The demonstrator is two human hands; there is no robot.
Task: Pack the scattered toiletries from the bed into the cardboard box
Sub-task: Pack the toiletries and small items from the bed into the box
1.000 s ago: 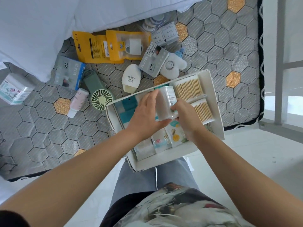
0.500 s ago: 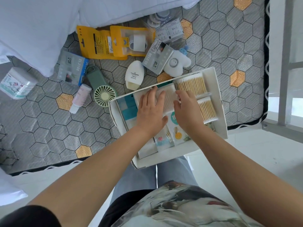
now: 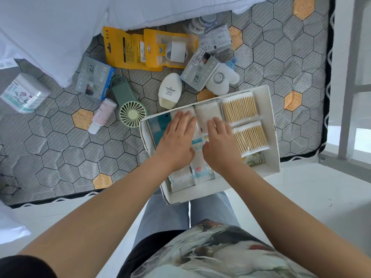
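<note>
The white cardboard box (image 3: 273,125) rests on the bed's near edge over my knees. It holds two packs of wooden cotton swabs (image 3: 240,109), a white swab pack (image 3: 208,113), teal packets (image 3: 160,125) and flat sachets (image 3: 200,173). My left hand (image 3: 176,139) lies flat, fingers spread, on the items in the box's middle. My right hand (image 3: 220,145) presses flat beside it, fingertips on the white swab pack. On the mattress lie a white tube (image 3: 169,91), a green hand fan (image 3: 130,105), a pink bottle (image 3: 102,115), clock boxes (image 3: 95,79) and yellow pouches (image 3: 140,49).
A white tub (image 3: 24,93) lies at the far left by the pillows (image 3: 50,27). Nail packs (image 3: 217,38) and a white plush gadget (image 3: 220,79) sit behind the box. A metal bed frame (image 3: 349,77) stands at the right, with white floor below.
The white swab pack that both hands held above the box now lies in it, next to the wooden swabs. Both hands went down flat onto the contents.
</note>
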